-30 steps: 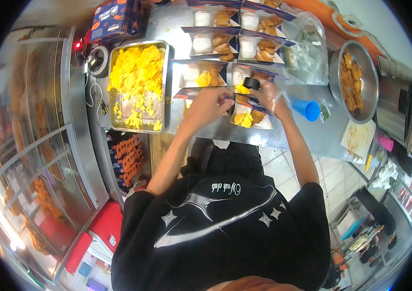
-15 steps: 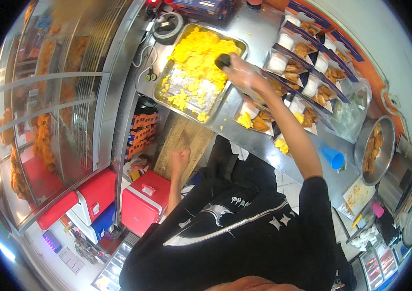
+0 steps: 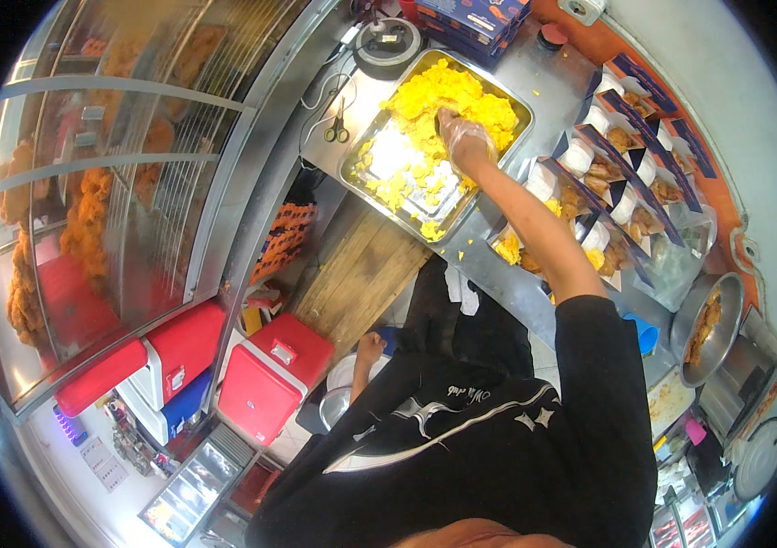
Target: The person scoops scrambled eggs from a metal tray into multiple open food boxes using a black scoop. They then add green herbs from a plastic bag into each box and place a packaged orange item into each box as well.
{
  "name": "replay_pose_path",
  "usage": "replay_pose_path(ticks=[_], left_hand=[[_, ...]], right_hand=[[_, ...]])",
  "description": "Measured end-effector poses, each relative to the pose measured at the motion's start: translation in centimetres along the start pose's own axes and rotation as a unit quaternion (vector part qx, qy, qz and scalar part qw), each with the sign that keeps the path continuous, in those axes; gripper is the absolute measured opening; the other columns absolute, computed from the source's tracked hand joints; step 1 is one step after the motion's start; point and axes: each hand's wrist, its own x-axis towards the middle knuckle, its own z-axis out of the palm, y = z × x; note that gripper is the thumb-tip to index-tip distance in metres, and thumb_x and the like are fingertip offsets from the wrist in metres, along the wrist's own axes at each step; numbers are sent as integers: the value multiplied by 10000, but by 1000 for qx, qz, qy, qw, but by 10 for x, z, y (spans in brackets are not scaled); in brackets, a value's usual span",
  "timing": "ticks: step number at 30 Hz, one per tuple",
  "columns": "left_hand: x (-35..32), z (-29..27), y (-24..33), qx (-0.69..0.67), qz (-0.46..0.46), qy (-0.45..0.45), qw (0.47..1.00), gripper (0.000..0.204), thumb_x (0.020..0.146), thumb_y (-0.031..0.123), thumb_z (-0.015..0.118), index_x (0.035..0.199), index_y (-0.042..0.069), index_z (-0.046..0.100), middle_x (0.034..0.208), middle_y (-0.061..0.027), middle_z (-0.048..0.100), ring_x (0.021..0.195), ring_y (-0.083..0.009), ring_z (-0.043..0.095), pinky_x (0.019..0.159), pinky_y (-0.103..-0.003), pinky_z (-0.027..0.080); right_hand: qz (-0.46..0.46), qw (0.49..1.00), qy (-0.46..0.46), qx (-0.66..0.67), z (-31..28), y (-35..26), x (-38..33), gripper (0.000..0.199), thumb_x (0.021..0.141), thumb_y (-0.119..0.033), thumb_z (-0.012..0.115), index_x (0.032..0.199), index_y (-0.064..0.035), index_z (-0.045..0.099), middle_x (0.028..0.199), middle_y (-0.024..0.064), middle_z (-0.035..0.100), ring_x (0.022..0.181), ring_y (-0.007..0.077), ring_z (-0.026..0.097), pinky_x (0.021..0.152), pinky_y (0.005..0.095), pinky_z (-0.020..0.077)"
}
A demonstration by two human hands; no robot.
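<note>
The right hand, covered by a thin clear glove, reaches into the metal tray at the far left end of the steel tabletop. Its fingers are curled down into the yellow food; whether they already pinch a portion cannot be told from this view. The left hand hangs low beside the body, loosely closed, holding nothing visible and touching nothing on the tabletop.

Progress, as judged from the layout: the row of open meal boxes along the tabletop's far edge already contains white rice mounds and brown fried pieces. The nearest boxes show yellow portions; the farther boxes appear to lack them, so filling is partly done.

The yellow food is loose, crumbly and bright, heaped toward the tray's far side, with bare metal showing at the near side. Scattered crumbs lie on the tabletop just beside the tray. Scissors lie near the tray's left edge.
</note>
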Motion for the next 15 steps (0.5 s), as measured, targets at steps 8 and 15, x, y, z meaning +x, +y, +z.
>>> replay_pose_path(ticks=[8, 15], left_hand=[[36, 4, -27, -43, -49, -12, 998, 263, 775, 21, 607, 609, 94, 416, 562, -25, 497, 547, -142, 494, 503, -331, 408], [24, -13, 35, -85, -39, -32, 995, 319, 791, 6, 611, 609, 123, 376, 547, 12, 409, 451, -97, 390, 380, -307, 304]], right_hand=[[102, 990, 12, 94, -8, 18, 2, 376, 903, -276, 550, 1181, -22, 547, 1011, 186, 678, 940, 359, 654, 776, 444, 511], [143, 919, -20, 366, -27, 31, 15, 834, 694, -615, 724, 1268, -31, 565, 1163, 218, 639, 1030, 321, 636, 878, 403, 498]])
